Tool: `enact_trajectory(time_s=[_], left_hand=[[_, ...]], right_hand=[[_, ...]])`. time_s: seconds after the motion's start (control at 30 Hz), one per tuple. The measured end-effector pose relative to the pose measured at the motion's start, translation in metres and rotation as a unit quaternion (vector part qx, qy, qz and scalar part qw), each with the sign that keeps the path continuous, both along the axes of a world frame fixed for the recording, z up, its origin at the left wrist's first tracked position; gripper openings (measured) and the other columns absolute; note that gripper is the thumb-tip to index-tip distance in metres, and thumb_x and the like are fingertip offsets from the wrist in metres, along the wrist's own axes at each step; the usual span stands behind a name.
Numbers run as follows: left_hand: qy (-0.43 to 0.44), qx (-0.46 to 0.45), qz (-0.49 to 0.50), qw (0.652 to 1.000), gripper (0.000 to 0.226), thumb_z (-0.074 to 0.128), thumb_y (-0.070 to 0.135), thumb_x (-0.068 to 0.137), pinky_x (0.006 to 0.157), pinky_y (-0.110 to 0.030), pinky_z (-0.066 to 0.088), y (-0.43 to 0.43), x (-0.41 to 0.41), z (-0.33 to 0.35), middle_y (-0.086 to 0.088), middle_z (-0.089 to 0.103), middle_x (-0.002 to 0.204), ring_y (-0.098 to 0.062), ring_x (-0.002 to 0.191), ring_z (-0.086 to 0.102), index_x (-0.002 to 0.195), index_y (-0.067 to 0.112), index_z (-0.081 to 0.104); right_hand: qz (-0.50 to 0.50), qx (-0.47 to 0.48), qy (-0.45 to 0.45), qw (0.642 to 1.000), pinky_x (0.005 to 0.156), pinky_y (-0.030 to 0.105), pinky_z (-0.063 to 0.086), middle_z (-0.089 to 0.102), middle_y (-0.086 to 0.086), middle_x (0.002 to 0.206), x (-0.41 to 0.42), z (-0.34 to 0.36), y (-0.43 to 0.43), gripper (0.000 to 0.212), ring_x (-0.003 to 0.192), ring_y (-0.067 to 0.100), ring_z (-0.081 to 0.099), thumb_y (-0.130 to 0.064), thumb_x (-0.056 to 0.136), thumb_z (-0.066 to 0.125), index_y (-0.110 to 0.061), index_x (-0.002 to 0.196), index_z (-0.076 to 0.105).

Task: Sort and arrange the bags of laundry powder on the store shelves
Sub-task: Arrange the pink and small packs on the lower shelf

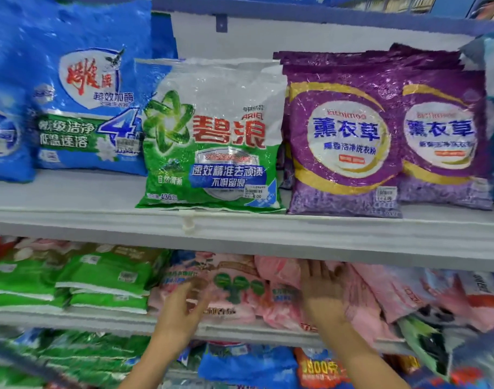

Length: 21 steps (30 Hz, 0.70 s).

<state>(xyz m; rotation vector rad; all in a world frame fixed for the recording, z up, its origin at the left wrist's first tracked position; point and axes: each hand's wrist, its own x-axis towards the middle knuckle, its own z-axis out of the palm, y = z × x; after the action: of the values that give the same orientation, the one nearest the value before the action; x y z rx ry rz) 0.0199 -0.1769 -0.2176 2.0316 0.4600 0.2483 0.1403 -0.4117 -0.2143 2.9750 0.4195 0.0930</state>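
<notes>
On the lower shelf lies a heap of pink laundry powder bags. My left hand reaches to the left side of that heap with its fingers spread and slightly bent, blurred. My right hand lies flat with straight fingers against the pink bags at the right of the heap. Neither hand grips a bag. On the upper shelf stand a green and white bag, two purple bags and blue bags.
Green bags are stacked flat to the left of the pink heap. More pink and mixed bags lie jumbled to the right. The bottom level holds blue, orange and green bags. The upper shelf's edge hangs just above my hands.
</notes>
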Motion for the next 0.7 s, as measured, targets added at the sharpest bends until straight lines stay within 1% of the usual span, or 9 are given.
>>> enact_trajectory(time_s=[0.07, 0.13, 0.2, 0.27, 0.33, 0.4, 0.47, 0.6, 0.7], left_hand=[[0.001, -0.001, 0.014, 1.0, 0.014, 0.065, 0.011, 0.089, 0.078, -0.033, 0.052, 0.007, -0.005, -0.002, 0.005, 0.066, 0.096, -0.013, 0.091, 0.063, 0.101, 0.018, 0.061], [-0.001, -0.005, 0.013, 1.0, 0.017, 0.064, 0.011, 0.089, 0.073, -0.024, 0.05, 0.011, -0.011, -0.004, 0.009, 0.066, 0.094, -0.008, 0.089, 0.063, 0.098, 0.024, 0.059], [-0.007, -0.005, -0.001, 1.0, 0.021, 0.065, 0.01, 0.089, 0.069, -0.016, 0.048, 0.014, -0.016, -0.006, 0.009, 0.066, 0.092, -0.008, 0.086, 0.064, 0.092, 0.029, 0.058], [-0.007, -0.016, -0.016, 1.0, 0.021, 0.065, 0.008, 0.088, 0.067, -0.013, 0.049, 0.017, -0.02, -0.008, 0.006, 0.066, 0.093, -0.009, 0.083, 0.064, 0.091, 0.028, 0.059], [0.003, -0.032, -0.028, 0.999, 0.018, 0.066, 0.01, 0.088, 0.07, -0.013, 0.05, 0.023, -0.024, -0.011, 0.005, 0.066, 0.094, -0.01, 0.084, 0.064, 0.093, 0.026, 0.061], [0.023, -0.04, -0.04, 0.998, 0.019, 0.066, 0.011, 0.087, 0.078, -0.018, 0.053, 0.027, -0.025, -0.015, 0.004, 0.066, 0.095, -0.011, 0.088, 0.065, 0.094, 0.027, 0.06], [0.043, -0.054, -0.063, 0.996, 0.021, 0.065, 0.01, 0.087, 0.081, -0.022, 0.054, 0.029, -0.024, -0.017, 0.0, 0.066, 0.095, -0.014, 0.091, 0.065, 0.095, 0.028, 0.058], [0.073, -0.071, -0.118, 0.988, 0.021, 0.062, 0.011, 0.09, 0.074, -0.012, 0.047, 0.015, -0.012, -0.021, 0.004, 0.065, 0.097, -0.013, 0.094, 0.062, 0.098, 0.03, 0.056], [0.09, -0.107, -0.156, 0.978, 0.022, 0.06, 0.011, 0.092, 0.077, -0.019, 0.05, -0.003, -0.004, -0.022, 0.0, 0.065, 0.099, -0.018, 0.096, 0.062, 0.107, 0.026, 0.057]], right_hand=[[0.017, -0.022, 0.001, 1.0, 0.057, 0.047, 0.055, 0.069, 0.016, 0.078, 0.005, 0.014, 0.001, 0.06, 0.063, 0.031, 0.067, -0.011, 0.041, 0.088, -0.002, 0.098, 0.071], [0.033, -0.053, 0.009, 0.998, 0.066, 0.037, 0.053, 0.069, 0.012, 0.098, 0.01, 0.029, 0.004, 0.035, 0.084, 0.03, 0.068, -0.01, 0.075, 0.068, -0.008, 0.11, 0.063], [0.02, -0.006, 0.014, 1.0, 0.07, 0.029, 0.043, 0.066, 0.004, 0.11, 0.018, 0.036, 0.003, 0.022, 0.099, 0.023, 0.062, -0.011, 0.092, 0.046, -0.017, 0.108, 0.06], [-0.01, 0.086, 0.078, 0.993, 0.072, 0.026, 0.04, 0.063, 0.004, 0.103, 0.017, 0.042, -0.007, 0.016, 0.096, 0.019, 0.059, -0.014, 0.096, 0.04, -0.019, 0.093, 0.055], [-0.04, 0.138, 0.173, 0.974, 0.057, 0.016, 0.037, 0.052, 0.001, 0.077, 0.009, 0.046, -0.023, 0.028, 0.069, 0.01, 0.048, -0.012, 0.098, 0.04, -0.018, 0.07, 0.042], [-0.075, 0.129, 0.236, 0.96, 0.044, 0.014, 0.03, 0.04, -0.001, 0.065, 0.007, 0.049, -0.038, 0.037, 0.056, 0.007, 0.034, -0.008, 0.098, 0.041, -0.017, 0.062, 0.036], [-0.128, 0.15, 0.263, 0.945, 0.044, 0.015, 0.03, 0.036, 0.001, 0.061, 0.009, 0.057, -0.042, 0.037, 0.052, 0.01, 0.032, -0.008, 0.1, 0.037, -0.013, 0.063, 0.037], [-0.158, 0.178, 0.269, 0.933, 0.042, 0.017, 0.034, 0.038, 0.001, 0.063, 0.004, 0.071, -0.016, 0.033, 0.051, 0.01, 0.035, -0.017, 0.101, 0.032, -0.013, 0.069, 0.039], [-0.122, 0.241, 0.226, 0.936, 0.062, 0.025, 0.039, 0.043, 0.001, 0.07, -0.015, 0.066, 0.023, 0.026, 0.061, 0.016, 0.044, -0.022, 0.1, 0.04, -0.013, 0.077, 0.047]])
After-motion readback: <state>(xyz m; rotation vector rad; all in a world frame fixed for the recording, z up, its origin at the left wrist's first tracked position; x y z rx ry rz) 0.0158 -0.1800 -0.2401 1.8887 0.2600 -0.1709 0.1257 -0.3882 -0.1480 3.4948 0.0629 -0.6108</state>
